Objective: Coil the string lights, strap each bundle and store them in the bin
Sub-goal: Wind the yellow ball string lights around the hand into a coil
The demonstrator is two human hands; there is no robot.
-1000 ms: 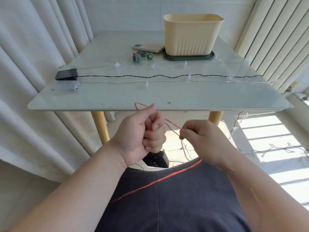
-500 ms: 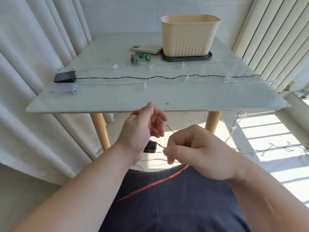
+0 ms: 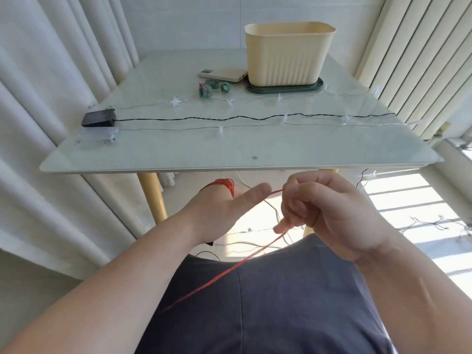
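Before the table point(image 3: 229, 149), right hand point(image 3: 332, 213) pinches red wire point(image 3: 229, 269); grip unclear on wire-wound left hand point(image 3: 214, 218).

A thin red string point(image 3: 229, 270) was wound in several loops over the left hand point(image 3: 217, 213). From there it was led across to the right hand point(image 3: 324, 208), pinched there, and left trailing downward. On the table point(image 3: 255, 149), a black string point(image 3: 204, 119) with a black battery box point(image 3: 98, 118) and clear strings point(image 3: 178, 128) with small star lights were laid out straight. Green strap rolls point(image 3: 205, 90) were set near the upright cream bin point(image 3: 288, 54).
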